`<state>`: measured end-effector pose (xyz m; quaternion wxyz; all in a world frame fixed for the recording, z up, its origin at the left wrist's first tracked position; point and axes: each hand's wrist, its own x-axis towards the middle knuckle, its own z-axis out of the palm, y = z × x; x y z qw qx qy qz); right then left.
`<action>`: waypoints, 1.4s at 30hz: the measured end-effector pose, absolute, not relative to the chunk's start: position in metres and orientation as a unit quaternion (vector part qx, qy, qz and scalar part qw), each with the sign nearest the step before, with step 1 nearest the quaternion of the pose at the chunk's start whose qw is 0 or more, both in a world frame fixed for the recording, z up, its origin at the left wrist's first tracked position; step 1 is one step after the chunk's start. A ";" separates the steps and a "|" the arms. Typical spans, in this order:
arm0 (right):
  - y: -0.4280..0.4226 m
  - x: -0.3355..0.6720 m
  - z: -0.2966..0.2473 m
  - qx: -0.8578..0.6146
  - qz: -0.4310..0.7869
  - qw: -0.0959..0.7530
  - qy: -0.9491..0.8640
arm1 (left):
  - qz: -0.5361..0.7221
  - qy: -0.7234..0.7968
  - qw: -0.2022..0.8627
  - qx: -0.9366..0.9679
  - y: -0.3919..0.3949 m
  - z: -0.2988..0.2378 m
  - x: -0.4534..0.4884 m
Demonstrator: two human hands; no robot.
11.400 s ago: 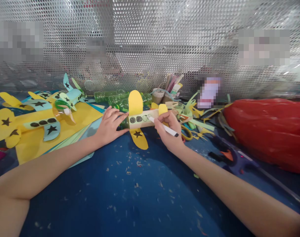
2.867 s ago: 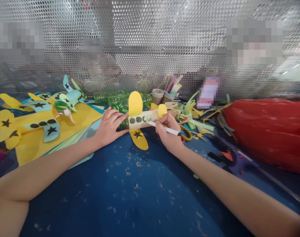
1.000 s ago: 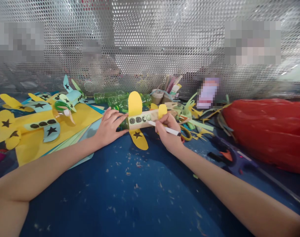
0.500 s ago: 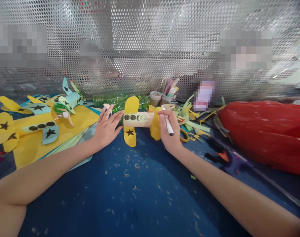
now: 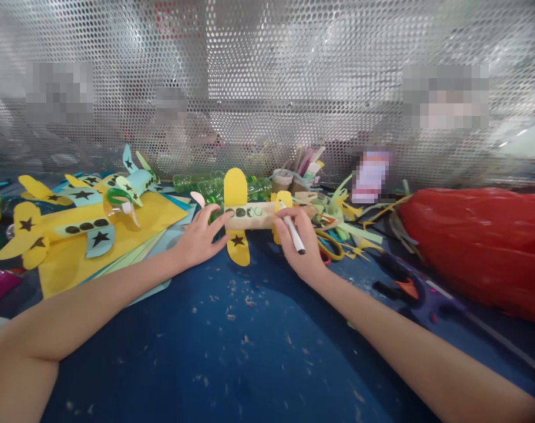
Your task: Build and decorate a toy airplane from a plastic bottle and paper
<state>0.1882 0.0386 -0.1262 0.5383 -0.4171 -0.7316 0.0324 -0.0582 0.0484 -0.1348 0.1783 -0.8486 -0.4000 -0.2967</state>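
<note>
Pen (image 5: 293, 234) now lifted off the plane (image 5: 245, 216), pinched in right hand (image 5: 300, 247); left hand (image 5: 201, 238), fingers spread, steadies its nose, suggesting window colouring paused.

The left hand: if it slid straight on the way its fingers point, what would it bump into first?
Most likely the paper plane: the left hand points up and right, its fingertips already at the plane's nose.

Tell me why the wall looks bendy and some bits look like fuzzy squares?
Head view: the wide lens bows the silver perforated metal screen and stretches both forearms at the edges; grey pixelated blocks hide patches behind it; the glossy red plastic bag shows soft glare; the yellow paper-winged bottle plane between the left hand and right hand is slightly blurred.
</note>
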 end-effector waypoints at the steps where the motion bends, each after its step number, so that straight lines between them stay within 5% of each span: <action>1: 0.038 0.188 -0.126 -0.413 0.014 0.521 -0.747 | -0.292 -0.397 0.174 -0.852 0.048 -0.135 -0.058; 24: 0.027 0.185 -0.123 -0.351 -0.034 0.467 -0.811 | -0.237 -0.372 0.133 -0.888 0.049 -0.133 -0.059; 42: 0.029 0.184 -0.128 -0.409 0.008 0.525 -0.746 | -0.230 -0.373 0.140 -0.888 0.051 -0.134 -0.059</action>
